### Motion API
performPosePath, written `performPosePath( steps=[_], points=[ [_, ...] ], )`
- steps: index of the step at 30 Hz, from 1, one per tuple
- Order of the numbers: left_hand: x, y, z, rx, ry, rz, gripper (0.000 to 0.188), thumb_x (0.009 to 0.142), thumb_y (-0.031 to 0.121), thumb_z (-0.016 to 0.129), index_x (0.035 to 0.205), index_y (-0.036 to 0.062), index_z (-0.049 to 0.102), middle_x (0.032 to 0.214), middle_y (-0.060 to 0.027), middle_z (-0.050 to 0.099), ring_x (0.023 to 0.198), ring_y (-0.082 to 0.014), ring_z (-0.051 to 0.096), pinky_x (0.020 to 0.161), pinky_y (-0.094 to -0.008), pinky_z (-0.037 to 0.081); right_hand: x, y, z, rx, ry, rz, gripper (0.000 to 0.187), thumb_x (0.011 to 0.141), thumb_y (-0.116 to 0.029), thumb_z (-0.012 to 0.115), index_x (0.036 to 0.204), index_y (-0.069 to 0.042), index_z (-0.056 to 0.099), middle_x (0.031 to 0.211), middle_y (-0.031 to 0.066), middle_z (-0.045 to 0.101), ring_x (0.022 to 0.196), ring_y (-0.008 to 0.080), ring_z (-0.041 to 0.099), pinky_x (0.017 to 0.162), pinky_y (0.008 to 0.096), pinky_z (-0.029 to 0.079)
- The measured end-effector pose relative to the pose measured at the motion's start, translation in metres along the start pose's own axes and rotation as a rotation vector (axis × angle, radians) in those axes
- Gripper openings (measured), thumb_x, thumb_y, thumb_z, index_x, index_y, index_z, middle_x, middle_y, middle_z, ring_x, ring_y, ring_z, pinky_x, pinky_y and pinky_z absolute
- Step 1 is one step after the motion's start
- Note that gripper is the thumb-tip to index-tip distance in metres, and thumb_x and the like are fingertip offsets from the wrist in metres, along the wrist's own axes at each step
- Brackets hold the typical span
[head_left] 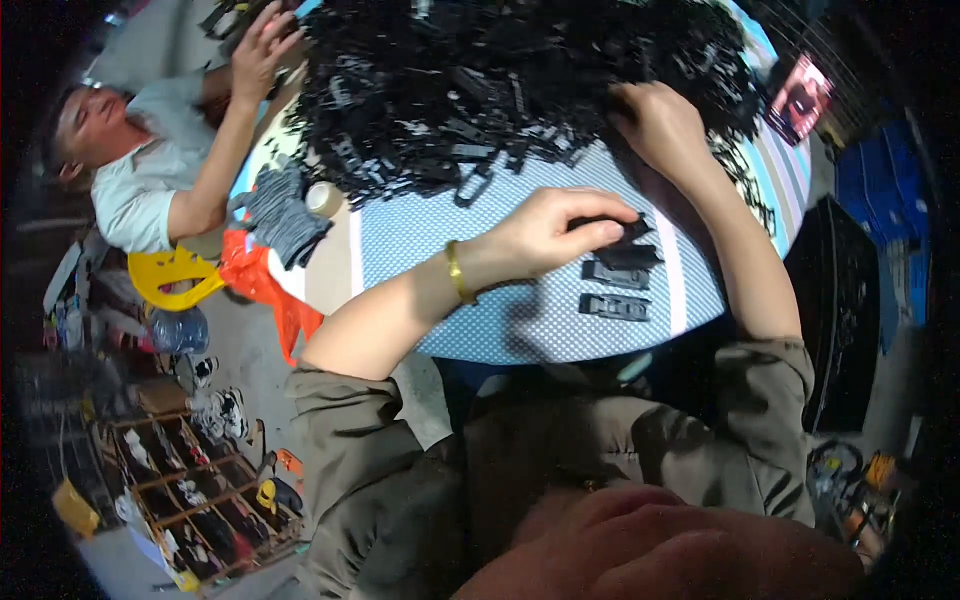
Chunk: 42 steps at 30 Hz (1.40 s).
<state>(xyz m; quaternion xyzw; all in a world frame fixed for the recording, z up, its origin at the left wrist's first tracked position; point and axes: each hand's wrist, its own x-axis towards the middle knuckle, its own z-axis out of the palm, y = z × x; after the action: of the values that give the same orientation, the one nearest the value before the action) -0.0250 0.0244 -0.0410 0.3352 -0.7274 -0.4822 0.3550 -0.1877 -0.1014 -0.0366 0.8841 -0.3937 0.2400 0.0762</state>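
A large heap of small black plastic parts [440, 130] covers the far side of the table. My left hand [560, 228] reaches in over the patterned cloth, its thumb and fingers closed around a black plastic part [636, 228]. That part lies at the far end of a short column of similar pieces, among them a black rectangular part [615, 272] and a black slotted part [614, 306] nearest me. My right hand [662, 128] is at the near right edge of the heap with its fingers curled in; whatever they grip is hidden by the hand and the dark parts.
The table [450, 300] has a rounded near edge. On its left lie grey knitted gloves [283, 215], a tape roll [323, 199] and an orange plastic bag [285, 300]. Another person [160, 160] sits there by a yellow chair [165, 283]. A phone [800, 100] stands at right.
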Motion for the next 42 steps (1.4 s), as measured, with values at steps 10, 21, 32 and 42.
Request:
performPosePath(
  steps=[10, 21, 32, 42],
  points=[
    [-0.003, -0.018, -0.014, -0.221, 0.563, 0.007, 0.051, 0.082, 0.006, 0.055, 0.126, -0.0023, 0.030, 0.102, -0.0143, 0.053, 0.087, -0.0148, 0.057, 0.074, -0.0226, 0.048, -0.003, -0.011, -0.025, 0.815, -0.061, 0.175, 0.031, 0.077, -0.007, 0.058, 0.108, -0.001, 0.054, 0.090, 0.0046, 0.059, 0.081, 0.0106, 0.056, 0.072, 0.0227, 0.044],
    [-0.006, -0.021, -0.015, -0.175, 0.548, -0.027, 0.024, 0.077, 0.006, 0.056, 0.099, -0.0038, 0.057, 0.072, -0.0110, 0.062, 0.059, -0.0125, 0.058, 0.054, -0.0252, 0.047, -0.008, -0.048, -0.041, 0.792, -0.278, 0.058, 0.015, 0.074, -0.004, 0.063, 0.085, 0.003, 0.055, 0.076, 0.0024, 0.056, 0.064, 0.0062, 0.051, 0.055, 0.0198, 0.040],
    [-0.012, -0.001, -0.014, -0.276, 0.509, -0.084, 0.029, 0.082, 0.009, 0.052, 0.110, 0.0013, 0.054, 0.071, -0.0081, 0.060, 0.055, -0.0096, 0.056, 0.049, -0.0223, 0.048, -0.030, -0.021, -0.027, -0.010, -0.238, 0.105, 0.021, 0.070, -0.010, 0.060, 0.090, -0.003, 0.058, 0.076, 0.0194, 0.060, 0.072, 0.0363, 0.058, 0.063, 0.0415, 0.045],
    [-0.014, -0.008, -0.016, -0.321, 0.499, -0.114, 0.026, 0.085, 0.008, 0.051, 0.107, -0.0035, 0.054, 0.075, -0.0106, 0.061, 0.061, -0.0119, 0.060, 0.051, -0.0227, 0.050, -0.017, -0.045, -0.016, -0.051, -0.051, 0.009, 0.021, 0.072, -0.014, 0.060, 0.091, -0.004, 0.058, 0.081, 0.0157, 0.058, 0.074, 0.0348, 0.057, 0.062, 0.0415, 0.045]
  ],
)
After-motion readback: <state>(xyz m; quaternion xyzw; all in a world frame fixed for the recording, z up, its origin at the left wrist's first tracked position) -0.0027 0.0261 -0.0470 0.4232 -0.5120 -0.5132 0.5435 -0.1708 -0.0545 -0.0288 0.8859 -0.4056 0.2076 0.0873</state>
